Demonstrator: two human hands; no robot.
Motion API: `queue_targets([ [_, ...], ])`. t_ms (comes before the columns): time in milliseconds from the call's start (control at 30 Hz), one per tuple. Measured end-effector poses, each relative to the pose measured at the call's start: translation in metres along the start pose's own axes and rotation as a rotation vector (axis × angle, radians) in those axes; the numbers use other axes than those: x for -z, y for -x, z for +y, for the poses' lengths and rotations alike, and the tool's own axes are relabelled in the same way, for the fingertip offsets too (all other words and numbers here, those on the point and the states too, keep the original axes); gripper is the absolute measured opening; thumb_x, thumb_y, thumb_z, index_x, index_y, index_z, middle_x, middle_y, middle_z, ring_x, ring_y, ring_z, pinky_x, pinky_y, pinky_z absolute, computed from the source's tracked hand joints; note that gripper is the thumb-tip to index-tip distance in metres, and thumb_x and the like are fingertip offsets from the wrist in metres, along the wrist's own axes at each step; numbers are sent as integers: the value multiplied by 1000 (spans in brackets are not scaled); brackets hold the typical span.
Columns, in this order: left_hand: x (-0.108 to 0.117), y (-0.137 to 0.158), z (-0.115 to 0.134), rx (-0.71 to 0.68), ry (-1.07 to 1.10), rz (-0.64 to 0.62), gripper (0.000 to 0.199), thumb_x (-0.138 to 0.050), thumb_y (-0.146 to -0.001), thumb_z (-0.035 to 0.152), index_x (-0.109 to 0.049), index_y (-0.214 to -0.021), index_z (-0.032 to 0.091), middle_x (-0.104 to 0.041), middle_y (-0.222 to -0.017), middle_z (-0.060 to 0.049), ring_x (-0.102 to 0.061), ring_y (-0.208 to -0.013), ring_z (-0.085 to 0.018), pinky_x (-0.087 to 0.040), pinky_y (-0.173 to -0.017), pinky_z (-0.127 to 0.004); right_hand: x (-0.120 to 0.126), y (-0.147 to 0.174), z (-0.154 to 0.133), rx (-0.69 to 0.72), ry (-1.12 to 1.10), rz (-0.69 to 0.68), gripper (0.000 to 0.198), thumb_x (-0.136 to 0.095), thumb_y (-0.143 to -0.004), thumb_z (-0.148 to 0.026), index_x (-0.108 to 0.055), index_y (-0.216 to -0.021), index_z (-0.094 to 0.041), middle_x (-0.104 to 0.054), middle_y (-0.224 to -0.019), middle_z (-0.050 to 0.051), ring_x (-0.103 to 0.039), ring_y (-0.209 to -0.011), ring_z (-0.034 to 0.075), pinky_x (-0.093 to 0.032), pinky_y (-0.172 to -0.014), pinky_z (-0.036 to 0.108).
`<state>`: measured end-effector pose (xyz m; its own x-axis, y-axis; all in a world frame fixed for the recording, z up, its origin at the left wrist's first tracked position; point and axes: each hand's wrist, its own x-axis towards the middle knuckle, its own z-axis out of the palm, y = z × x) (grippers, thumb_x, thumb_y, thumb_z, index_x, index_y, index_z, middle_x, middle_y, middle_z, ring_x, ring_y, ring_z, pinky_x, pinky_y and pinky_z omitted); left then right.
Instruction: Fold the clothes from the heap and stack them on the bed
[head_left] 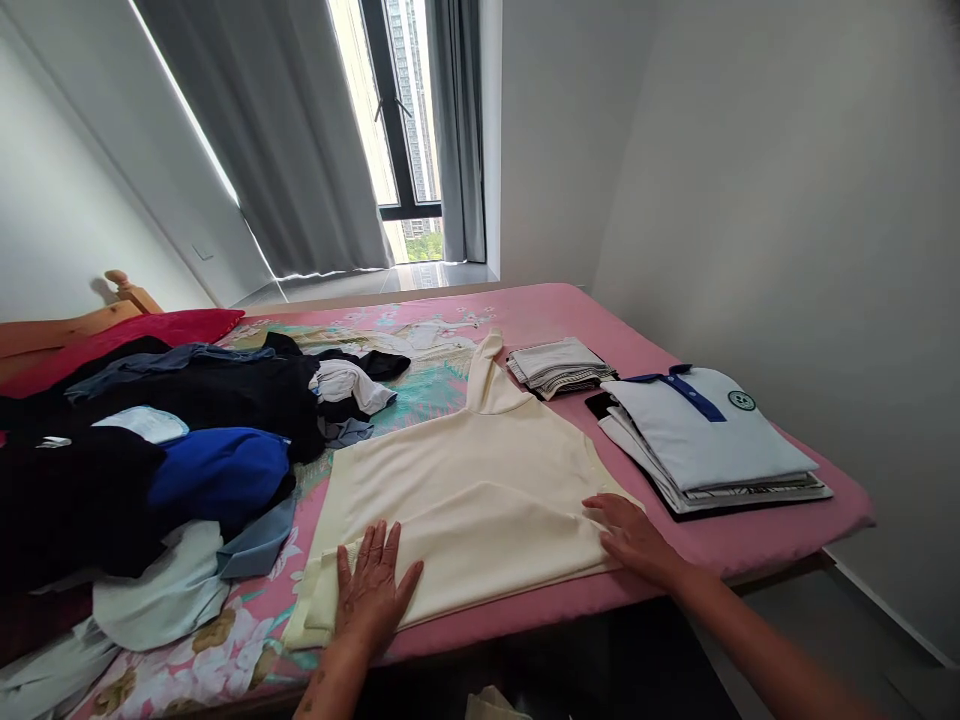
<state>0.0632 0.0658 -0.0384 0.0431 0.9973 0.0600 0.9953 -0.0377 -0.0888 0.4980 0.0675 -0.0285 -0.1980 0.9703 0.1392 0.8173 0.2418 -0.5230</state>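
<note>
At the lower centre of the frame, the left hand [369,585] is spread wide, palm down on the cream hooded sweatshirt [472,465], gripping nothing. The right hand [634,535], lower right of centre, is loosely open, fingers extended on the garment's edge. The sweatshirt lies across the middle of the bed [555,303]. A round green emblem [742,400] marks the folded white polo shirt [720,445] at right; any lettering is too small to read.
</note>
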Motion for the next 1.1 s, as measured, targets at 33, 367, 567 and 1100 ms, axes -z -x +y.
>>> queue_targets([
  [33,-1,0,0,-1,0,-2,67,-31,-86,56,-28,-142,20,-24,-150,-8,-16,-140,-24,13,-108,-54,0,6,0,20,44,-10,46,-47,-77,-35,-55,-119,-19,-56,-124,9,-46,-120,25,-34,-103,44],
  [367,4,1,0,-6,-7,-13,65,-32,-86,53,-29,-141,20,-25,-150,-8,-18,-139,-24,12,-108,-54,-26,-3,-35,50,255,31,44,-34,-87,-22,-50,-127,-16,-50,-134,10,-39,-128,24,-26,-107,50],
  [567,10,2,-1,4,49,-88,67,-32,-85,55,-27,-142,20,-21,-151,-8,-16,-140,-25,9,-109,-55,-53,-7,-53,148,265,-176,57,-35,-89,-44,-33,-140,-18,-33,-145,10,-31,-133,27,-25,-108,54],
  [1100,28,-108,-43,-73,320,-278,59,-27,-89,51,-24,-142,27,-18,-152,-3,-13,-140,-22,-14,-111,-51,-62,-176,-61,378,198,-245,51,-28,-93,-41,-30,-141,-23,-29,-148,5,-23,-137,20,-21,-112,48],
])
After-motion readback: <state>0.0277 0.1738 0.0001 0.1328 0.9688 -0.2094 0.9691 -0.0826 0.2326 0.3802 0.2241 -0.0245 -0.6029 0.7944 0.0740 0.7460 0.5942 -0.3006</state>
